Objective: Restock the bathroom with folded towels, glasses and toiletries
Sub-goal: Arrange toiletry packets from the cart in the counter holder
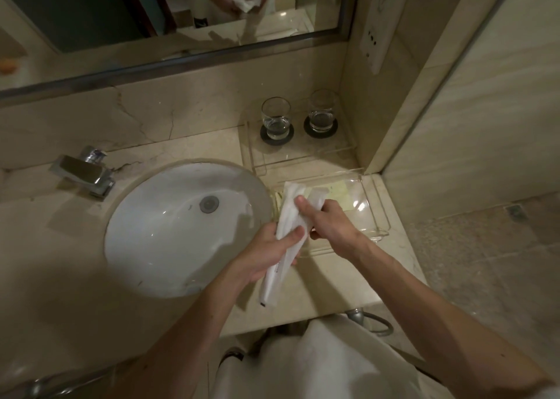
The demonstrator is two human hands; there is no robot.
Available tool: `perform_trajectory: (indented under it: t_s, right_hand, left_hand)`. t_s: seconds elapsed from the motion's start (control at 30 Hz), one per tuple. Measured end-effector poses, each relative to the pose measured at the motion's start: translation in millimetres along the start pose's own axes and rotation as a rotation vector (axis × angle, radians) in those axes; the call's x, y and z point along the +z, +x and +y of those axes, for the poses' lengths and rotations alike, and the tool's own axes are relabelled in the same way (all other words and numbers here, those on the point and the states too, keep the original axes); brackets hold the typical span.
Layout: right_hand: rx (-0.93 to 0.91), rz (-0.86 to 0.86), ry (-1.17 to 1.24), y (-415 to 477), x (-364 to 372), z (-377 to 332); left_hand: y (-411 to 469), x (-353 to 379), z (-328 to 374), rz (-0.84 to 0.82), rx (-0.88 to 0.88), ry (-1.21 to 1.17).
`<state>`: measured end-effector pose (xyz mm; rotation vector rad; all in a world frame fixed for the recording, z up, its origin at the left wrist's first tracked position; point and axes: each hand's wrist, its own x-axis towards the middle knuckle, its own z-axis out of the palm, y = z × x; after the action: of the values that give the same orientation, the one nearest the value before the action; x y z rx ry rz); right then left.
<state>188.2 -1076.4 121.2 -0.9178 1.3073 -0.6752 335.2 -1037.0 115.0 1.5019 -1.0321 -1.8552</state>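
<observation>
- White toiletry packets, long and flat, are bunched together and held above the marble counter, over the gap between the basin and a clear tray.
- Their long axis runs near to far, with the far end leaning slightly right. The near end hangs free below the hands.
- The left hand grasps the middle of the bunch from the left, fingers curled beneath and thumb pressed on top.
- The right hand reaches in from the right and pinches the far part of the bunch, fingers curled around it.
- A small dark mark sits at the near tip of one packet. It is too small to read.
- Just right of the packets and slightly farther away lies the clear acrylic tray. The right hand is the nearer one to it, so setting a packet down there likely means a short move right and away.
- A pale yellow-green card lies in the tray. No writing on it can be read.
- To the left is the white oval basin, with a chrome tap at its far left.
- Farther back, two clear glasses stand upright on dark round coasters, a left glass and a right glass, side by side and apart.
- Farthest is the mirror, reflecting the hands and the packets.
</observation>
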Motion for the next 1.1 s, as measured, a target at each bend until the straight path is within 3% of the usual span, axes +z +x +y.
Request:
perform_trajectory:
  t_s: [0.3, 0.53, 0.67, 0.77, 0.97, 1.1]
  right_hand:
    - [0.052, 0.195, 0.127, 5.4, -52.8, 5.4]
    - [0.044, 0.202, 0.149, 7.3, -73.1, 13.5]
    - [0.182, 0.266, 0.043, 7.4, -86.0, 16.8]
    - [0.272, 0.201, 0.005, 6.2, -94.6, 17.3]
    - [0.234, 0.124, 0.247, 11.3, -97.7, 15.8]
    - [0.172, 0.103, 0.303, 10.9, -102.9, 17.7]
  left_hand:
    - [-6.9, -28.7, -16.0, -0.019, -0.149, 0.123]
    - [0.7, -22.8, -9.8, 0.030, -0.148, 0.095]
    - [6.9, -24.5, -14.4, 0.149, -0.009, 0.277]
    - [10.5, -23.3, -17.9, 0.244, 0.113, 0.407]
    - [16.8, -21.5, -25.4, 0.310, 0.301, 0.636]
    - [20.6, -19.9, -27.2, 0.384, 0.179, 0.350]
